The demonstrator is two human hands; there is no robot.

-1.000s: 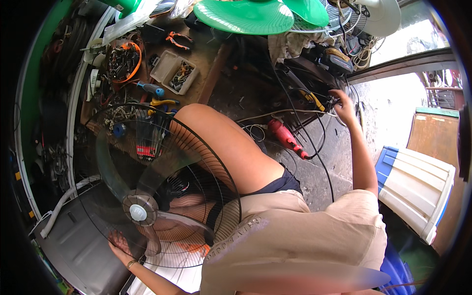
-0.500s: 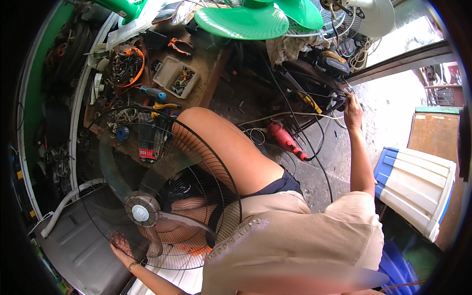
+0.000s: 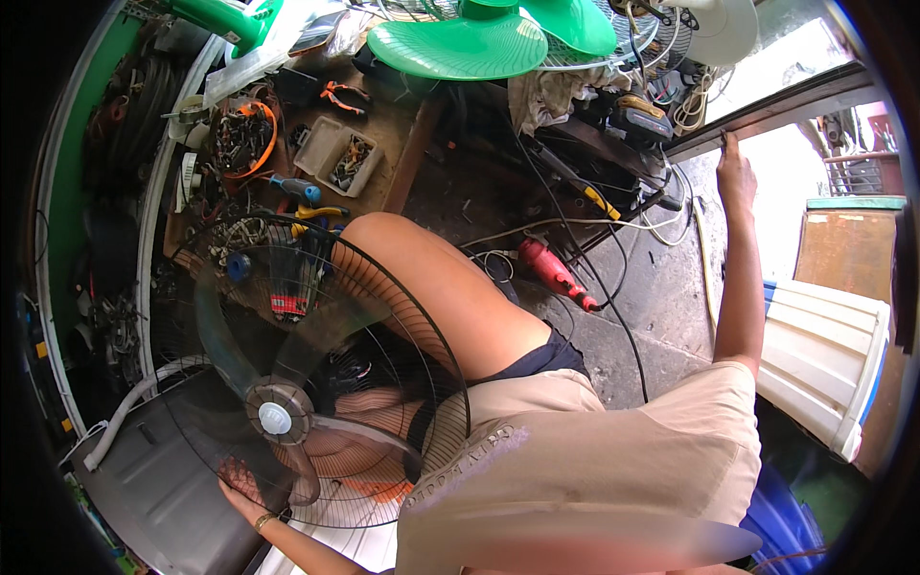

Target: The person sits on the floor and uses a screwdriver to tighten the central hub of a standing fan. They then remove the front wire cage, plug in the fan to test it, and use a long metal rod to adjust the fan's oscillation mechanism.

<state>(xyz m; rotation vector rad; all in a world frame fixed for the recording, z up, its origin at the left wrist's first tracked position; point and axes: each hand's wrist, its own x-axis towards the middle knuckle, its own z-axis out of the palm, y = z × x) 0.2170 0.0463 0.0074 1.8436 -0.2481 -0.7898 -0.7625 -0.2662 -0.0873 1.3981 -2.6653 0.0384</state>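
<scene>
Fan (image 3: pixel 276 414) with smoky see-through blades and a black wire guard (image 3: pixel 450 422) stands in front of the person's left thigh (image 3: pixel 436 278), its top overlapping the near edge of the bench (image 3: pixel 391 120) in view. Left hand (image 3: pixel 243 482) at the guard's lower left rim, fingers loosely spread behind the wires; can't tell if they hook one. Grey case (image 3: pixel 134 498) just beside it. Right hand (image 3: pixel 736 180) raised well apart from the fan, fingers bunched, tips at the dark beam (image 3: pixel 800 107); can't tell whether they touch or pinch anything. On the bench: orange pliers (image 3: pixel 337 90) toward the far edge, orange-rimmed bowl (image 3: pixel 276 134) of small parts toward the left edge, open plastic box (image 3: pixel 322 146) of hardware near the right edge, blue screwdriver (image 3: pixel 305 192) and yellow-handled tool (image 3: pixel 326 211) toward the near edge. Red power tool (image 3: pixel 548 264) right of the thigh, cables around it. White-and-blue bin (image 3: pixel 815 350) right of the right forearm. Green fan blades (image 3: pixel 460 48) beyond the bench's far right corner.
</scene>
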